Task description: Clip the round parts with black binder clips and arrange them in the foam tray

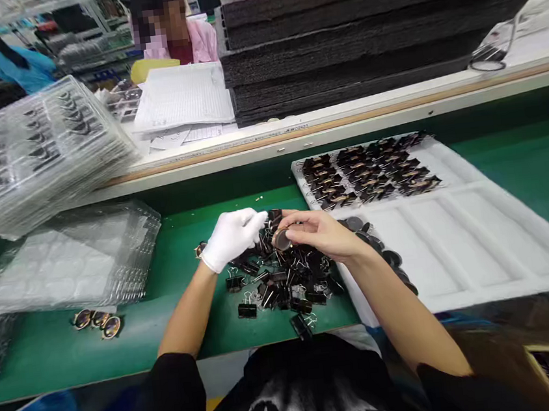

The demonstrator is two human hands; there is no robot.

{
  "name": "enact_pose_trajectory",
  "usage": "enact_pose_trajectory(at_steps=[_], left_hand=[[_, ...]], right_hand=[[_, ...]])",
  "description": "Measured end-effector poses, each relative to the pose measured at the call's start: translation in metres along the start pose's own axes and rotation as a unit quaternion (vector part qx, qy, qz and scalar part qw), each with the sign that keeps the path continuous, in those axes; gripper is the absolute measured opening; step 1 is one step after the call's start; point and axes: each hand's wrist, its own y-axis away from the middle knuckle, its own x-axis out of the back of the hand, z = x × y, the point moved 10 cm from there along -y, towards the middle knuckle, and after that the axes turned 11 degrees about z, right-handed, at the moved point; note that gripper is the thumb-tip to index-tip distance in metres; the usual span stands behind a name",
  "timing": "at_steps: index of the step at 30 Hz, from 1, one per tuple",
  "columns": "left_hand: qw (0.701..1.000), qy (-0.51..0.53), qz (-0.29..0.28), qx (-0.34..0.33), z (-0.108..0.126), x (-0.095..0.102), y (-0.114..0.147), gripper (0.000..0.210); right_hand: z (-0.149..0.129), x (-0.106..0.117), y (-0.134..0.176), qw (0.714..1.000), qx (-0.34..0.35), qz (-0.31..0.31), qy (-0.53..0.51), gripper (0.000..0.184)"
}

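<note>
My left hand [233, 236], in a white glove, has its fingers pinched at a black binder clip [274, 217]. Bare, my right hand [323, 230] grips a round dark disc with a lighter rim [282, 239], close beside that clip. Whether the clip touches the disc is hard to make out. Under both hands spreads a heap of black binder clips [279, 277] with metal handles. More dark round discs [392, 258] lie in a row along the left side of a white foam tray [498, 234], partly behind my right forearm.
Clipped pieces [366, 173] fill the tray's far section in rows. Dark round-lensed glasses [97, 321] rest on the green table at left, before stacked clear plastic trays [65, 267]. Black foam sheets [335, 35] and papers [184, 97] occupy the shelf; a person in pink [203, 40] sits beyond.
</note>
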Motion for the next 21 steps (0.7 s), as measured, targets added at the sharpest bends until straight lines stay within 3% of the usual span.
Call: enact_pose_trajectory(at_steps=[4,9,15,21], left_hand=[[0.998,0.044,-0.03,-0.017,0.008,-0.01,0.005,0.044],[0.993,-0.078,-0.047,-0.074,0.014,-0.015,0.009,0.034],[0.985,-0.105,-0.08,-0.111,0.02,-0.029,0.014,0.04],[0.99,-0.077,-0.076,-0.095,0.018,-0.03,0.014,0.039]], right_hand=[[0.005,0.002,0.003,1.0,-0.015,0.013,-0.019,0.026],[0.001,0.006,0.009,1.0,-0.005,0.03,0.004,0.026],[0.0,0.009,0.015,1.0,-0.014,0.028,0.001,0.028],[0.006,0.012,0.015,0.995,-0.062,0.029,-0.079,0.029]])
